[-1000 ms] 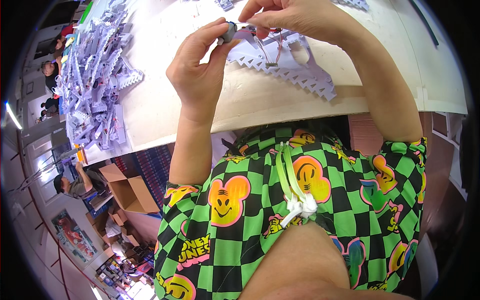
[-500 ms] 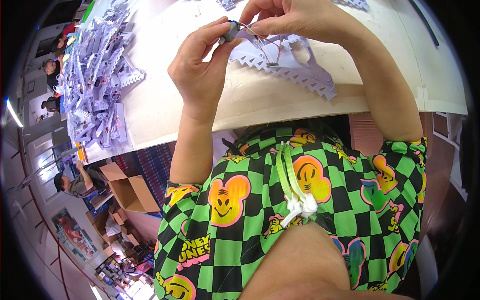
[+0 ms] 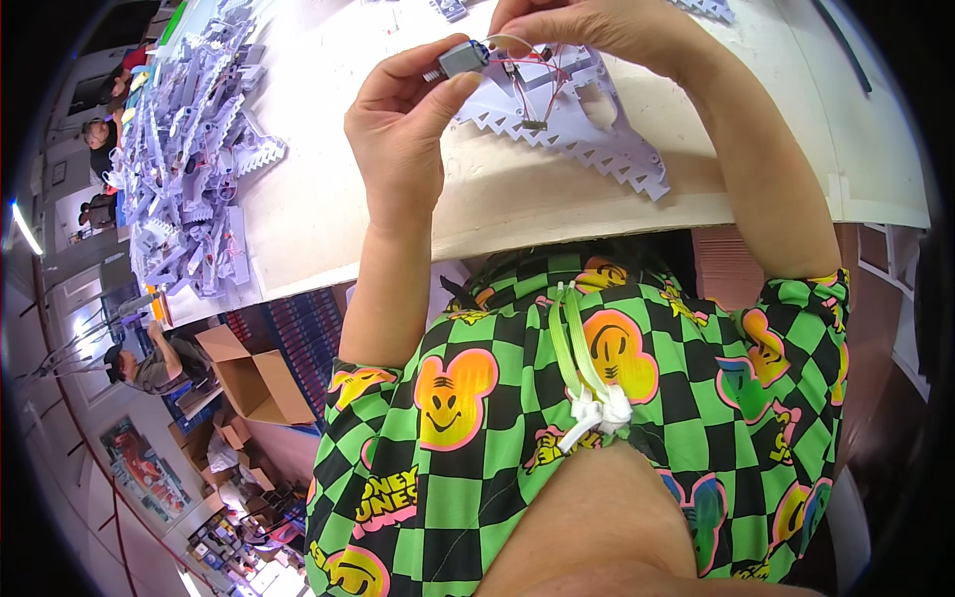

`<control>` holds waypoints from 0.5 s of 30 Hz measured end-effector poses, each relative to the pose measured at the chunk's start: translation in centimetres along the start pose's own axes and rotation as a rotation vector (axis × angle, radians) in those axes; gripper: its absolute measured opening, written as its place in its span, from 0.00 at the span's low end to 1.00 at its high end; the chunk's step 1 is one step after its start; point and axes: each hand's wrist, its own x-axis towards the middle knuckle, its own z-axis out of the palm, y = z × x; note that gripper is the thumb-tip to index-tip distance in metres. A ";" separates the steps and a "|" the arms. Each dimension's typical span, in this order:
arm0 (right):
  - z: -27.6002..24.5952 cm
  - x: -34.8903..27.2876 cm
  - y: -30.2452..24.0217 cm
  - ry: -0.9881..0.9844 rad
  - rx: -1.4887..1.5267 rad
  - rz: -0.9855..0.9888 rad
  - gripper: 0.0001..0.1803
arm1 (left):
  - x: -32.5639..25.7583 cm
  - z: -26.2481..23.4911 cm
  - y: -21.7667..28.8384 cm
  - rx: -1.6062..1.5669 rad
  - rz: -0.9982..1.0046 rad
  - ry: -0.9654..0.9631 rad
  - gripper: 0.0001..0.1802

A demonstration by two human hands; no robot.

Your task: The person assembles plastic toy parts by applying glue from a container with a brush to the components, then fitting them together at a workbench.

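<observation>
My left hand (image 3: 406,124) is closed on a small electric motor (image 3: 464,60), a grey metal can with a blue end and a coiled worm on its shaft. Thin red and white wires (image 3: 517,66) run from the motor toward my right hand (image 3: 587,30). The right fingers are pinched near the white wire at the table's far side; their tips are partly hidden. Below them lies a pale lavender plastic half-shell (image 3: 607,139) with a saw-toothed edge. A small dark connector (image 3: 534,125) hangs on wires over that shell.
A big heap of similar lavender plastic parts (image 3: 189,159) covers the table's left end. Another part (image 3: 450,9) lies at the far edge. The white table's front edge (image 3: 298,287) runs before my body. Cardboard boxes (image 3: 254,373) stand on the left; other people (image 3: 149,363) are beyond.
The motor has turned in my left fingers, so its body and worm now show more. My right hand has shifted slightly up and the wires have moved with it.
</observation>
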 end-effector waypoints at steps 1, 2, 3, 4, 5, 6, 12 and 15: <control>-0.1 -0.1 -0.1 0.035 0.044 0.014 0.07 | 0.2 -0.2 0.0 0.038 -0.003 0.008 0.16; -0.2 -0.1 -0.3 0.032 0.042 0.012 0.07 | 0.3 -0.3 0.0 0.079 -0.003 0.018 0.16; -0.3 -0.1 -0.6 0.052 0.001 0.010 0.07 | 0.3 -0.3 0.1 0.079 0.000 0.020 0.16; -0.3 -0.2 -1.0 0.073 -0.040 0.007 0.07 | 0.3 -0.2 0.2 0.056 0.004 0.029 0.16; -0.2 -0.4 -1.3 0.067 -0.078 0.001 0.08 | 0.4 -0.2 0.2 0.032 0.006 0.038 0.16; 0.0 -0.5 -1.4 0.066 -0.079 0.001 0.08 | 0.3 -0.2 0.2 0.031 0.007 0.038 0.16; 0.3 -0.4 -1.3 -0.014 -0.137 -0.006 0.08 | 0.3 0.0 0.2 0.054 0.036 0.024 0.16; 0.4 -0.2 -1.5 -0.005 -0.211 0.022 0.09 | 0.3 0.1 0.3 0.070 0.036 0.007 0.16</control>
